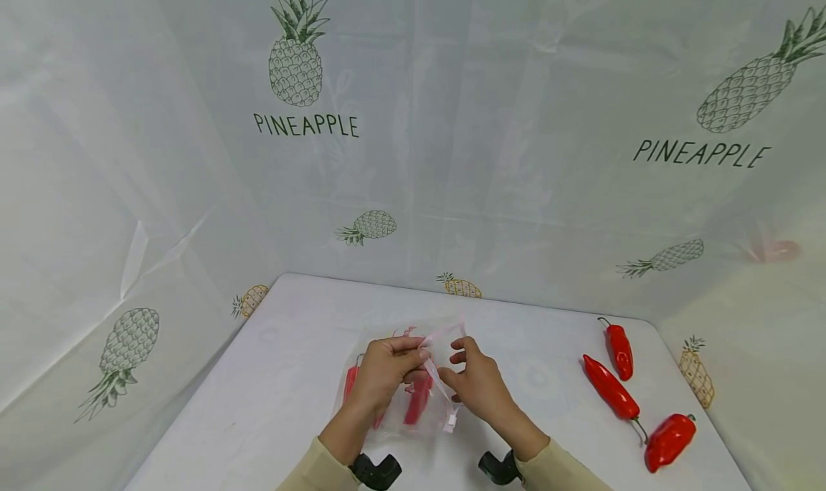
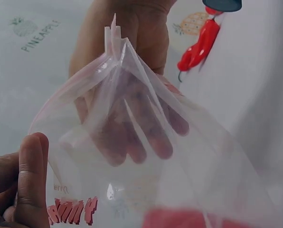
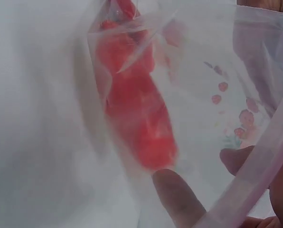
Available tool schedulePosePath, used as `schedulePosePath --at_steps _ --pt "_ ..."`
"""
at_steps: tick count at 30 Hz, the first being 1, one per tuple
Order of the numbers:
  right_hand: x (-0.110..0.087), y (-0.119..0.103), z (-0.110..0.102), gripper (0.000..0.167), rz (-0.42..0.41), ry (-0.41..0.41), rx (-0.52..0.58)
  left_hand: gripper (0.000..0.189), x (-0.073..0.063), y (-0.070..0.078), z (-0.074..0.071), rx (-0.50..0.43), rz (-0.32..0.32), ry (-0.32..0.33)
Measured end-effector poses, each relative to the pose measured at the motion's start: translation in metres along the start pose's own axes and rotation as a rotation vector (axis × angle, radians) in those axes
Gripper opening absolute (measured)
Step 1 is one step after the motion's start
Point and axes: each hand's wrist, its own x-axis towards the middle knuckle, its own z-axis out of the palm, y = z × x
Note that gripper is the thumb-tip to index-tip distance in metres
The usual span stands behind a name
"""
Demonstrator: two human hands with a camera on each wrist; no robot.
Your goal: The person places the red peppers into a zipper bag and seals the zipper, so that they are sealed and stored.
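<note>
A clear slider zip bag [image 1: 429, 419] with a pink-tinted mouth strip and red printing lies in front of the person. Red peppers [image 1: 418, 399] show through its plastic; one pepper [image 3: 139, 104] appears large in the right wrist view. My left hand [image 1: 386, 373] pinches the bag's mouth edge between thumb and fingers. At the other side of the mouth is my right hand [image 1: 477, 380], its fingers extended and spread. Those fingers [image 2: 163, 142] show through the plastic in the left wrist view. The white slider [image 1: 449, 423] sits at the strip's near end.
To the right on the white table [image 1: 258, 398] lie three loose red peppers: a small one [image 1: 619, 351] at the back, a long one [image 1: 609, 387] in the middle and a stubby one [image 1: 670, 442] nearest the edge. A pineapple-print curtain [image 1: 484, 154] surrounds the table.
</note>
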Motion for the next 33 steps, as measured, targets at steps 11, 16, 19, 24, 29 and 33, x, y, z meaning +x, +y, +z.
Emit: schedulePosePath --at_steps 11,16,19,24,29,33 --pt "0.002 0.002 -0.004 0.046 -0.037 0.053 -0.068 0.036 0.002 -0.001 0.0 -0.046 -0.032 -0.003" --pt "0.004 0.002 -0.009 0.044 -0.054 0.071 -0.067 0.036 0.002 0.0 0.001 -0.043 -0.027 -0.003" --pt "0.005 0.002 -0.013 0.043 -0.057 0.078 -0.046 0.036 0.002 0.001 0.002 -0.039 -0.027 0.003" --pt "0.006 0.003 -0.023 0.043 -0.049 0.09 0.028 0.035 0.002 0.002 0.002 -0.024 -0.032 0.008" --pt "0.005 0.004 -0.036 0.048 -0.056 0.084 0.132 0.034 0.001 0.002 0.002 -0.026 -0.038 0.002" --pt "0.005 0.007 -0.046 0.051 -0.053 0.068 0.186 0.034 0.001 0.002 0.002 -0.037 -0.044 0.005"
